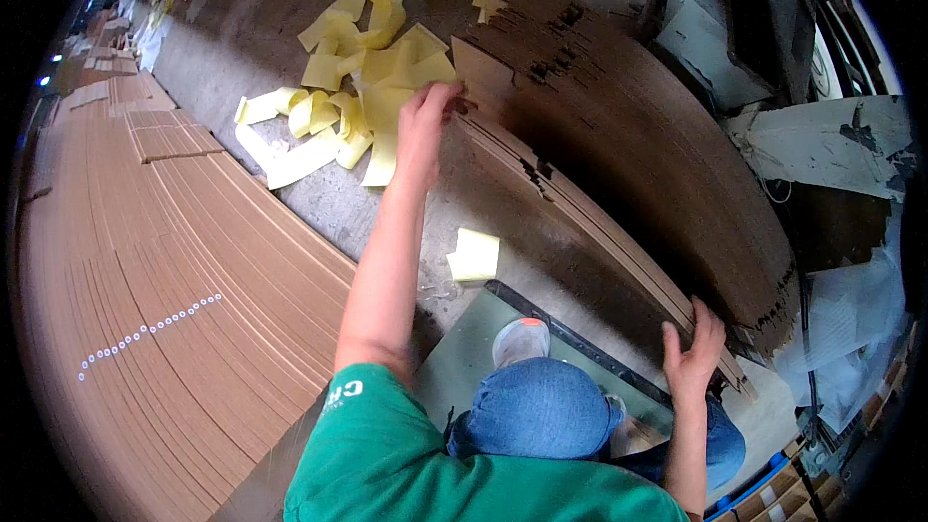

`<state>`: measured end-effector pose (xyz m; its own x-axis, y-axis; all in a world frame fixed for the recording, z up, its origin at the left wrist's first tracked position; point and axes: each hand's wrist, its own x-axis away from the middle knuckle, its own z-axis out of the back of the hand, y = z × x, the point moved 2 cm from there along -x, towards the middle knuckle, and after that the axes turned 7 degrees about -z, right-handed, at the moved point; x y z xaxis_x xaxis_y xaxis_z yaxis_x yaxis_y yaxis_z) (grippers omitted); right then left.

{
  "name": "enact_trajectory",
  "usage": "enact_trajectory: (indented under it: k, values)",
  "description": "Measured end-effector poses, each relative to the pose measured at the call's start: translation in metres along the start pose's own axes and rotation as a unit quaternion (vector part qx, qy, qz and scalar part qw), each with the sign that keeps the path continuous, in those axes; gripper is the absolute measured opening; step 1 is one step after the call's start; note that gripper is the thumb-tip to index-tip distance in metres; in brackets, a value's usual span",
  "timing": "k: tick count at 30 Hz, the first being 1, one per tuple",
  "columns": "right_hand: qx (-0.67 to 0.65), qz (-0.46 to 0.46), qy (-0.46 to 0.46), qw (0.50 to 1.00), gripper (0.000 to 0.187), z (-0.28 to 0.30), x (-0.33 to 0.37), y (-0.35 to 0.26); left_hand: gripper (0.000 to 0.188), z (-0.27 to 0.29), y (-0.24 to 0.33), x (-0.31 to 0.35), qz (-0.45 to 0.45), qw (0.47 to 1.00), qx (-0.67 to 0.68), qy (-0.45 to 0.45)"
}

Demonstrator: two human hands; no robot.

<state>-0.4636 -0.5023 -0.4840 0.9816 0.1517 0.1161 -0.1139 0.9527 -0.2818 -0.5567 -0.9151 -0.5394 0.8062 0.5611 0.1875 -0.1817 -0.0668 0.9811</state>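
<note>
A thin bundle of brown cardboard sheets [590,217] stands on edge, slanting from the upper middle to the lower right. My left hand [432,121] is closed round its far end, the fingertips partly hidden behind the corner. Near the other end, my right hand [694,348] straddles the bundle's upper edge, fingers over the sheets and thumb apart on the near side. Just beyond the bundle is a large, dark brown stack of cardboard [667,135] with ragged notches along its edges.
Yellow paper strips [338,116] lie scattered on the concrete floor, with one yellow piece [477,254] closer to me. Flat cardboard stacks [184,309] fill the left. A greenish board [474,338] with a dark edge lies under my foot. Clear plastic wrap [841,329] hangs at right.
</note>
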Motion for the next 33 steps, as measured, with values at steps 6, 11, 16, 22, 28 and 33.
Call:
enact_trajectory:
  k: [6,11,16,22,28,33]
  values:
    - [-0.005,0.023,0.040,0.999,0.039,-0.007,0.004,-0.009,0.031,-0.006,0.013,-0.049,-0.108,0.992,-0.050,0.038]
    - [0.016,0.026,0.059,0.998,0.040,-0.009,0.009,-0.011,0.026,-0.002,0.006,-0.047,-0.080,0.995,-0.060,0.023]
    - [0.007,0.035,0.065,0.997,0.041,-0.009,0.008,-0.013,0.024,0.006,0.005,-0.049,-0.091,0.995,-0.044,-0.024]
    - [0.011,0.013,0.055,0.998,0.039,-0.009,0.014,-0.016,0.030,-0.002,0.009,-0.050,-0.040,0.995,-0.087,-0.002]
    - [0.012,0.026,0.063,0.998,0.040,-0.010,0.015,-0.019,0.032,-0.002,0.008,-0.049,-0.064,0.998,-0.025,-0.007]
    - [0.013,0.026,0.066,0.997,0.042,-0.009,0.014,-0.020,0.026,-0.001,-0.001,-0.053,-0.050,0.997,-0.043,0.045]
